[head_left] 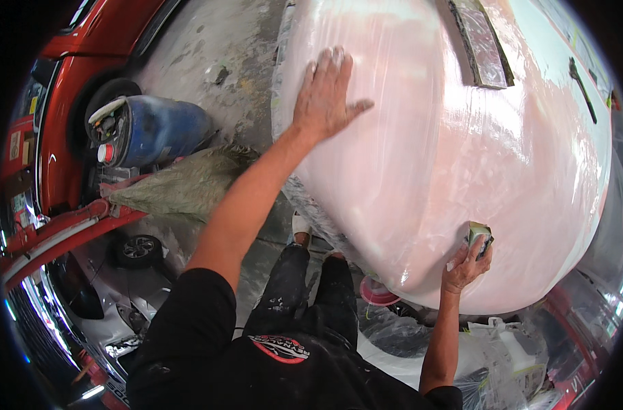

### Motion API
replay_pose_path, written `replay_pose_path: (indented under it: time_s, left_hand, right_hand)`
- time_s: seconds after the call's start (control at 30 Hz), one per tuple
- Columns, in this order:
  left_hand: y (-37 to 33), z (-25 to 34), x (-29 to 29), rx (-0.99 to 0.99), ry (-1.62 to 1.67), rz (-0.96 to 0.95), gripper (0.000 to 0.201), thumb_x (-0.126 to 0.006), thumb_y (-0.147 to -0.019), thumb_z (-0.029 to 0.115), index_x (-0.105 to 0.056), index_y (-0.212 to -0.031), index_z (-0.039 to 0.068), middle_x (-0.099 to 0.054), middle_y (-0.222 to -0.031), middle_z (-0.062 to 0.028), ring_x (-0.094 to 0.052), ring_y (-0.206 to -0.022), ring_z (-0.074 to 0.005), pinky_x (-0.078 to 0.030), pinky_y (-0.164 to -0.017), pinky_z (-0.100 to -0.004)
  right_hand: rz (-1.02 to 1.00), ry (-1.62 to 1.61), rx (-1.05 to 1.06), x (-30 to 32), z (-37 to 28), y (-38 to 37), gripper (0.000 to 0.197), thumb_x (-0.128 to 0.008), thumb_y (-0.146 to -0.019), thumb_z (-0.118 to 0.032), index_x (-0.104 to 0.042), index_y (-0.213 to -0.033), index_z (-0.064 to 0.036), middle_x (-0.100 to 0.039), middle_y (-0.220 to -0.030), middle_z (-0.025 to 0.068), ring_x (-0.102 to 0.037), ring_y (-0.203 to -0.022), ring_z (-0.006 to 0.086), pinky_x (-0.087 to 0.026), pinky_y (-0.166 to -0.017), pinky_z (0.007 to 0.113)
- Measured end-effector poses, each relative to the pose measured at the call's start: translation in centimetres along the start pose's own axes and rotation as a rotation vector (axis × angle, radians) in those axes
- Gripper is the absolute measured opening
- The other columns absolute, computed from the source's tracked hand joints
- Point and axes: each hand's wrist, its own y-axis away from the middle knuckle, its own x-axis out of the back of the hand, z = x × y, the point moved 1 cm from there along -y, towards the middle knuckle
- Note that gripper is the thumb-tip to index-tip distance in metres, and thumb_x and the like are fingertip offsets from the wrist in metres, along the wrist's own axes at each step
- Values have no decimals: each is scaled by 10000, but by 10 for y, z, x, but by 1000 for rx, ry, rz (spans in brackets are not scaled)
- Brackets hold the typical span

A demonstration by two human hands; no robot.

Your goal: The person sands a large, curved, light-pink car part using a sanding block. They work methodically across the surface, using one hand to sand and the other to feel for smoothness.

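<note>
A large, curved car panel point(407, 164), pinkish white with a wet shine, spreads before me. Its surface carries streaks and blotches of paler tone. My left hand point(328, 99) lies flat on its left side, fingers stretched away from me and thumb out to the right. White residue coats the fingertips. Near the panel's close right edge, my right hand point(467, 270) grips a small sanding block point(480, 236), greenish yellow with a dark side. The fingers wrap round the block, whose underside is hidden against the panel.
A long flat strip point(485, 48) lies on the panel's far part, with a slim dark bar point(583, 89) farther right. A blue drum point(161, 130) and a dusty sack point(188, 181) are left, beside a red vehicle point(99, 34). Below the panel's near edge sits a pink basin point(378, 292).
</note>
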Motion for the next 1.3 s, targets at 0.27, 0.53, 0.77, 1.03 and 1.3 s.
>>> replay_pose_path:
  time_s: [0.27,0.53,0.77,1.03,1.3]
  left_hand:
    - [145,40,9,48,143,-87,1023,-359,-980,770,-239,-1628,-13,-228,-1678,-297,-186,-1564,-481,-172,-1255,-615]
    - [21,-5,-4,32,52,51,1018,-423,-978,756,-306,-1600,-41,-239,-1678,-298,-214,-1562,-465,-180,-1263,-583]
    - [-154,-64,-6,160,51,58,958,-384,-1039,666,-259,-1591,-107,-238,-1678,-299,-188,-1583,-408,-152,-1290,-506]
    - [0,-30,-10,78,138,142,1035,-383,-979,778,-320,-1586,-57,-280,-1659,-298,-233,-1558,-449,-193,-1264,-566]
    - [193,41,-4,186,250,37,1043,-356,-979,778,-259,-1613,-45,-228,-1662,-325,-193,-1548,-512,-232,-1233,-632]
  right_hand:
    - [-16,17,6,0,1,0,585,-656,-986,-108,-505,-1552,-100,-500,-1414,315,-510,-1237,468,-398,-1036,539]
    - [-6,46,32,3,5,4,574,-654,-982,-91,-513,-1537,-59,-498,-1417,329,-505,-1258,474,-385,-1056,543]
    - [-11,19,27,-2,5,1,582,-652,-974,-76,-508,-1537,-49,-501,-1412,330,-509,-1252,480,-384,-1057,546]
    - [-18,60,47,0,3,0,558,-621,-999,-103,-501,-1542,-50,-490,-1419,335,-503,-1256,475,-387,-1064,534]
    - [-135,5,29,16,-6,-12,574,-590,-1029,-109,-442,-1581,-67,-484,-1410,340,-501,-1247,488,-401,-1074,541]
